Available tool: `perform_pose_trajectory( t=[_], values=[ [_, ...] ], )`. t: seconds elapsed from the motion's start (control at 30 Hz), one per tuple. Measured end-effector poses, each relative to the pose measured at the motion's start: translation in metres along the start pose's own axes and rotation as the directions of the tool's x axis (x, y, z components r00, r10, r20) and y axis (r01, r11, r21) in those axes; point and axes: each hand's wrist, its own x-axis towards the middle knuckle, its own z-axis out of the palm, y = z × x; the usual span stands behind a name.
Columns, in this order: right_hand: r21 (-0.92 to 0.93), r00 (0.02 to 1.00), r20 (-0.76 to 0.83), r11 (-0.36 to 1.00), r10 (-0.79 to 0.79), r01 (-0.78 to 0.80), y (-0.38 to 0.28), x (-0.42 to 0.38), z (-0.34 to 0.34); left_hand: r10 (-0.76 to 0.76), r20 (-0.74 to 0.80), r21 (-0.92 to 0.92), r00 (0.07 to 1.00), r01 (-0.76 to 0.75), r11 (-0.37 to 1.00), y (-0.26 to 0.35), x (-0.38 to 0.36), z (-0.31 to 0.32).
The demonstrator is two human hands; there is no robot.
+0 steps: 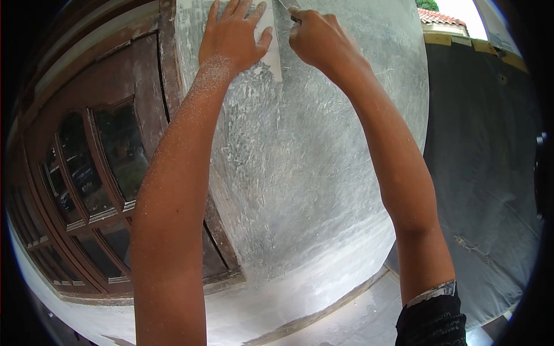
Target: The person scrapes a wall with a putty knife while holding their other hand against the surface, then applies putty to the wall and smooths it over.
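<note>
My left hand (235, 34) lies against the wall with its fingers spread, partly over a white patch of old coating (273, 60). White dust speckles that wrist and forearm. Closed in a fist, my right hand (319, 37) grips a scraper (287, 4) beside the patch's right edge. Only a bit of its metal blade and dark handle shows; the rest is hidden by the fingers or cut off by the top edge. Around and below both hands, the grey wall (306, 150) is blotchy, with flaky whitish marks.
A brown wooden window (86, 167) with glass panes stands left of the wall, its worn frame (222, 242) along the wall's edge. To the right hangs a large dark sheet (479, 173). A tiled roof (440, 17) shows beyond it. A pale ledge (329, 311) runs below.
</note>
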Motion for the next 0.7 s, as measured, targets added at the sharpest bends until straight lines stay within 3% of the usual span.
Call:
perform_pose_trajectory(
  t=[0.1, 0.17, 0.3, 0.47, 0.6, 0.67, 0.7],
  values=[
    [-0.043, 0.992, -0.106, 0.997, -0.061, 0.057, -0.001, 0.009, -0.003, -0.008, -0.013, 0.009, 1.000, 0.008, 1.000, 0.000, 0.001, 0.001],
    [0.018, 0.992, 0.051, 0.993, 0.116, -0.117, -0.024, 0.017, -0.026, -0.010, -0.010, 0.007, 1.000, 0.010, 1.000, 0.003, 0.001, -0.002],
    [0.050, 0.964, 0.211, 0.983, 0.163, -0.177, -0.026, 0.002, -0.039, -0.011, -0.004, -0.016, 1.000, 0.011, 1.000, 0.002, 0.000, -0.002],
    [0.032, 0.985, 0.117, 0.990, 0.130, -0.135, -0.019, 0.019, -0.024, -0.015, 0.000, -0.028, 1.000, 0.015, 1.000, 0.001, 0.001, 0.000],
    [0.084, 0.983, 0.162, 0.991, 0.090, -0.105, -0.016, 0.010, -0.028, -0.001, -0.010, -0.020, 1.000, 0.001, 1.000, 0.000, -0.001, 0.001],
    [0.034, 0.999, -0.047, 0.999, 0.006, -0.005, 0.002, 0.000, -0.005, 0.007, -0.015, -0.026, 1.000, -0.007, 1.000, 0.000, 0.000, 0.000],
    [0.034, 0.999, -0.047, 0.999, 0.006, -0.004, 0.006, -0.001, 0.000, 0.005, -0.015, -0.024, 1.000, -0.005, 1.000, 0.001, 0.000, -0.001]
  ],
)
